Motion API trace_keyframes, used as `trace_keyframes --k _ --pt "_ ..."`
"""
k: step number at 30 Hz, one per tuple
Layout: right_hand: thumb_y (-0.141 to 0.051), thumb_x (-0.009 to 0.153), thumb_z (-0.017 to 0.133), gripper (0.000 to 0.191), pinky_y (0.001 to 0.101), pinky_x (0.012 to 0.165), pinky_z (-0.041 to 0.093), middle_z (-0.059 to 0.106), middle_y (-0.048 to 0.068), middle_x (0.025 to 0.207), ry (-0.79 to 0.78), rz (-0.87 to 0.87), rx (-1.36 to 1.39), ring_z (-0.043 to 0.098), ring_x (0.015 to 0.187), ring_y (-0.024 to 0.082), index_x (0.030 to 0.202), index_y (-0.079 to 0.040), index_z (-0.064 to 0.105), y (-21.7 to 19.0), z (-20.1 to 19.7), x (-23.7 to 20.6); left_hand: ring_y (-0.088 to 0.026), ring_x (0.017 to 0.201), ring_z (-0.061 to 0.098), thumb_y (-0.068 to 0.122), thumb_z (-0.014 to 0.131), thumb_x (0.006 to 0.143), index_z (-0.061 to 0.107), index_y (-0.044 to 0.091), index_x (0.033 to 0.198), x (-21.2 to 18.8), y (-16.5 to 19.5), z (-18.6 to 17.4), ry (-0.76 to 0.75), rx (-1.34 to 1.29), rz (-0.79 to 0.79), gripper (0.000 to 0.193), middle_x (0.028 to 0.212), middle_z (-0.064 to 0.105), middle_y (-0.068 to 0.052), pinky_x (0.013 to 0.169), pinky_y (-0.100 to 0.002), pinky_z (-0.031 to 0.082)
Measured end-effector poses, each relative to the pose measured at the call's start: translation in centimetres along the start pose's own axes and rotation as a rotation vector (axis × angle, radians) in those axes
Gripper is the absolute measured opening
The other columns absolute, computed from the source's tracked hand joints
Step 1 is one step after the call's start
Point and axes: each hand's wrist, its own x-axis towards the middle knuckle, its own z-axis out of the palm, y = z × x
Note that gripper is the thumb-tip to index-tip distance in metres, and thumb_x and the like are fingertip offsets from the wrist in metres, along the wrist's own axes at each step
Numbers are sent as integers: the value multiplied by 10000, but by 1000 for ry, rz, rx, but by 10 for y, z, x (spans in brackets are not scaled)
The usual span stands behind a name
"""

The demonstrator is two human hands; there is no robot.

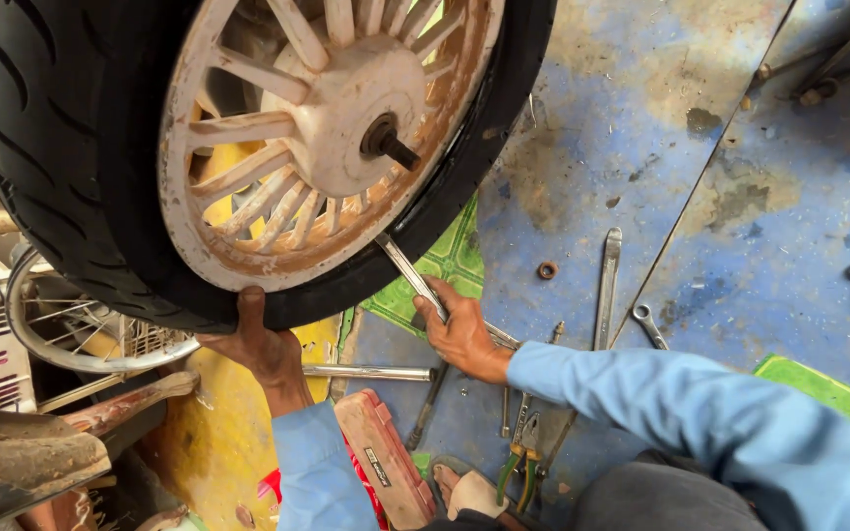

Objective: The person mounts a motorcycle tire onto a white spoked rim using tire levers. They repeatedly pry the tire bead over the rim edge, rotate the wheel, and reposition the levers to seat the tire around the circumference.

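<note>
Left hand [256, 346] pressed flat-ish against the bottom of the black tyre [61, 147], fingers up on the rubber, thumb side toward the rim; not wrapped round anything, just bracing. Right hand [464, 332] fisted tight on a metal tyre lever [407, 273], whose tip runs up-left from the knuckles & sits wedged betw tyre bead and the rusty cream alloy rim [248, 265]. Wheel w/ spokes and hub axle [391, 146] stands just above both hands.

Betw the two wrists, a 2nd steel bar [366, 373] lies flat on the floor, pointing at the right forearm. Just below left sleeve: red tool case [384, 462]. Below right wrist: pliers w/ green/yellow grips [521, 454], near a sandalled foot [464, 490]. Right of the right hand: long flat spanner [606, 285], then a small open-end spanner [648, 324]; a loose nut [547, 269] sits above-right of the knuckles. Green mat [450, 261] under the lever hand, blue worn floor [622, 118] beyond. Far left of left hand: bare spoked rim [71, 339]
</note>
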Motion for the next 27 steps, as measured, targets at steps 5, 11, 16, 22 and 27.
trace_keyframes --k 5,11,16,22,27 --pt "-268 1030 554 264 469 541 468 624 189 649 -61 -17 31 637 556 346 1178 -50 543 14 22 18 -252 1373 512 -48 689 817 431 -2 1521 3 -14 -9 -49 3 39 752 1492 514 -102 1273 -388 377" --pt "-276 1068 502 235 559 534 400 547 240 660 -52 27 60 551 581 481 1088 -48 452 7 51 9 -240 1384 463 -129 648 687 352 32 1535 7 -35 -27 67 85 49 913 1505 451 -76 1279 -359 330" --pt "-325 1014 494 283 573 520 449 601 259 641 -234 271 -198 630 553 475 1169 -89 495 -7 -2 10 -259 1387 477 -143 672 753 385 3 1556 7 -44 -45 36 195 64 865 1514 473 -97 1283 -366 362" --pt "-270 911 581 434 565 515 520 661 272 685 -528 -295 -617 663 554 468 1284 -54 534 -21 -92 -15 -256 1423 449 -109 713 753 323 27 1567 10 -58 -55 48 130 74 913 1554 435 -103 1289 -362 328" --pt "-266 945 602 345 555 511 532 713 216 787 -470 -233 -554 682 629 442 1222 -93 493 -29 -139 15 -243 1403 458 -89 793 780 325 -9 1549 7 -36 -46 85 200 54 903 1543 447 -108 1285 -365 340"
